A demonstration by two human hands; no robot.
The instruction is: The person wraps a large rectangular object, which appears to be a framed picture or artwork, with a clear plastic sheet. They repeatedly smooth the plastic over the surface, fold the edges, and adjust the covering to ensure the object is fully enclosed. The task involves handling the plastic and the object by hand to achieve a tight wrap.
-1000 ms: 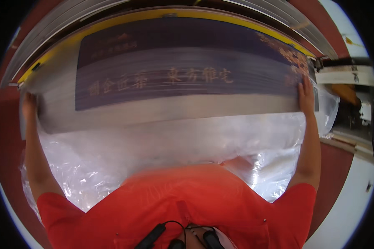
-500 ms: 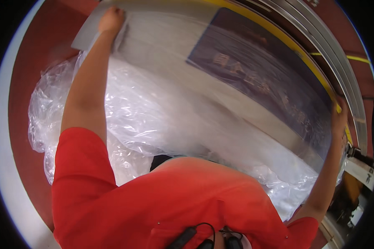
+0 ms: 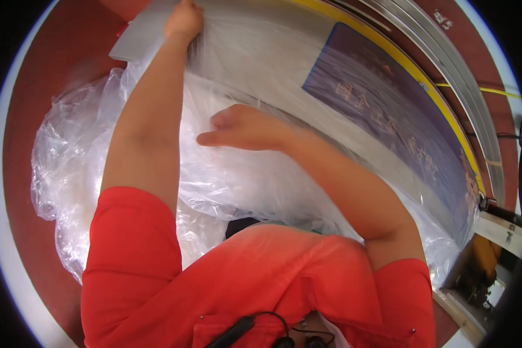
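A large pale grey panel with a dark blue printed area lies across the far side, with clear plastic film over it and bunched toward me. At the panel's far left end, my left hand is closed on the film, which pulls into folds beneath it; the fingertips are partly hidden. My right hand hovers above the crumpled film in the middle, slightly blurred. Its thumb and fingers are apart, and nothing shows between them.
Yellow edging runs along the panel's far side, beside curved-looking metal rails. More loose film heaps up at the left on a red floor. Some equipment with a white bar stands at the right.
My right hand has left the panel's right end and swung in to the middle. My left hand, still closed on the film, has shifted slightly right.
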